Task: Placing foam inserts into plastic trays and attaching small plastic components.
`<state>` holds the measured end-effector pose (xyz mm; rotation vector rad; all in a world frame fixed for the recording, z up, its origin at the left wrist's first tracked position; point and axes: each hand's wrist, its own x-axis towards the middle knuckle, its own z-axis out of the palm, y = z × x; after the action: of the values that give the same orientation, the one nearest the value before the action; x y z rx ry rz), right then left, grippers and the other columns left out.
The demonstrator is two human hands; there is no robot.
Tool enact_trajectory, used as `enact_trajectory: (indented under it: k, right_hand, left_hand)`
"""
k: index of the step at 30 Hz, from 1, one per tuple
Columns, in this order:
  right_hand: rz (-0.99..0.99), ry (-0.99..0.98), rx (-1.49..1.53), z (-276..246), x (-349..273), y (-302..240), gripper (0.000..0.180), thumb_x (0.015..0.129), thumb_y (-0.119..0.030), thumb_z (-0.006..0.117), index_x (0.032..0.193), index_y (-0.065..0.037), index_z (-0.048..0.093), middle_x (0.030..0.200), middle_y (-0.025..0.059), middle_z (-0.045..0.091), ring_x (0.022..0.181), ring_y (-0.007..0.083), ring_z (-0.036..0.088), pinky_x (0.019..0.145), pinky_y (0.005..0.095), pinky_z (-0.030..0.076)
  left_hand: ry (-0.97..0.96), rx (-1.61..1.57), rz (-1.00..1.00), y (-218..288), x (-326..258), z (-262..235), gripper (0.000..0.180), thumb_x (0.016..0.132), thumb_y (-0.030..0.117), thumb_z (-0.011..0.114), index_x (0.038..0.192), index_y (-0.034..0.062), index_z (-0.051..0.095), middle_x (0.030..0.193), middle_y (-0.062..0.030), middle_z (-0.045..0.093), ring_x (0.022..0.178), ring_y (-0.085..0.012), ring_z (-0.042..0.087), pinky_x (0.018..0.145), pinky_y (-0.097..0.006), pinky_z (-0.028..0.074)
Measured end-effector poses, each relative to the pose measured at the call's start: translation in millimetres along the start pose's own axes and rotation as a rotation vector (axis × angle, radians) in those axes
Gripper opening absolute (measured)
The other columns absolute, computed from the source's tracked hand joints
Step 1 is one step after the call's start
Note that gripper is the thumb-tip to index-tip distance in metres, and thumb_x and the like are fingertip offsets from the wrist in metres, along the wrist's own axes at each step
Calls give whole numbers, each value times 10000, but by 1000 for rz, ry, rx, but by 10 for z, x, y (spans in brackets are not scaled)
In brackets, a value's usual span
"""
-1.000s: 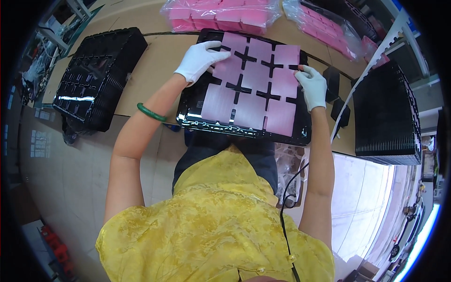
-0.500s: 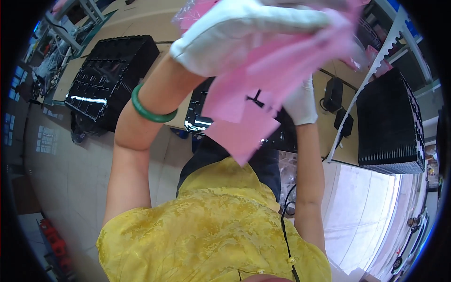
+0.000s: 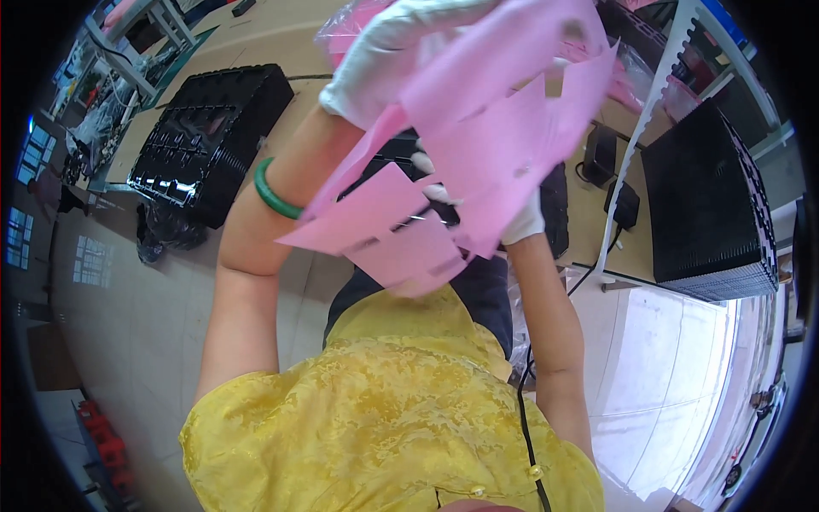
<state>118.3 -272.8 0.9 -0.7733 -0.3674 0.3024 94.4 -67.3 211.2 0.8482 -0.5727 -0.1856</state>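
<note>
A thin pink sheet with rectangular cut-outs (image 3: pixel 495 145) hangs creased and tilted in front of me. My left hand (image 3: pixel 375 64), in a white glove, grips it at the top; the sheet covers those fingertips. Largely behind the sheet is my right hand (image 3: pixel 525 224), also white-gloved. Pale fingertips show through a gap near the sheet's middle, over dark surfaces, but the right hand's grip is hidden. Under the sheet lies a black moulded tray (image 3: pixel 554 209), only partly visible.
On the left of the brown table (image 3: pixel 230 38) is a stack of black moulded trays (image 3: pixel 209 141). A tall stack of black sheets or trays (image 3: pixel 712 200) stands at right, behind a white notched strip (image 3: pixel 636 179). Black adapters (image 3: pixel 601 154) with cables lie between. Pink material in clear plastic (image 3: pixel 345 34) sits at the back.
The pink sheet has spread wider and swung left and toward me, showing its cut-outs. My left hand has shifted slightly; my right hand has moved left, further under the sheet.
</note>
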Motion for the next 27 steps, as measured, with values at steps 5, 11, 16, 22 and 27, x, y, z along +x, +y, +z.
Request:
enact_trajectory:
  k: [5,11,16,22,27]
  right_hand:
    - [-72,-270,-964,285,77,254,685,997,-556,478,1457,-47,468,1453,227,498,1030,341,578,885,510,488]
    - [-10,-79,-99,66,-159,6,517,1006,-383,564,1416,-68,544,1270,113,649,1238,300,589,1118,540,411]
    - [-9,27,49,-488,-382,-632,315,1066,-269,553,1336,-108,575,1146,52,653,1039,181,638,917,368,525]
    - [-170,67,-282,-457,-489,-1081,303,1049,-236,611,1282,-42,608,1157,98,663,1061,207,627,1012,389,476]
    - [-188,358,-1101,96,-344,-1135,292,1044,-220,619,1150,44,685,1042,83,694,934,165,604,880,302,483]
  left_hand:
    - [-121,-122,62,-75,-30,135,444,979,143,713,1388,8,605,1208,-64,702,1056,-143,686,971,-257,524]
    - [94,190,215,45,-387,-267,498,992,145,702,1448,22,545,1360,-72,634,1267,-150,578,1090,-305,463]
    - [261,268,66,-9,-886,-591,465,1009,158,685,1437,30,556,1378,-51,617,1229,-119,581,1086,-295,455]
    - [197,-116,-172,-301,-1154,-928,504,983,315,737,1384,36,611,1228,-45,667,1112,-105,613,875,-235,482]
    - [548,612,-302,-230,-1115,-880,367,890,325,824,1089,24,755,900,-48,721,694,-86,614,625,-260,506]
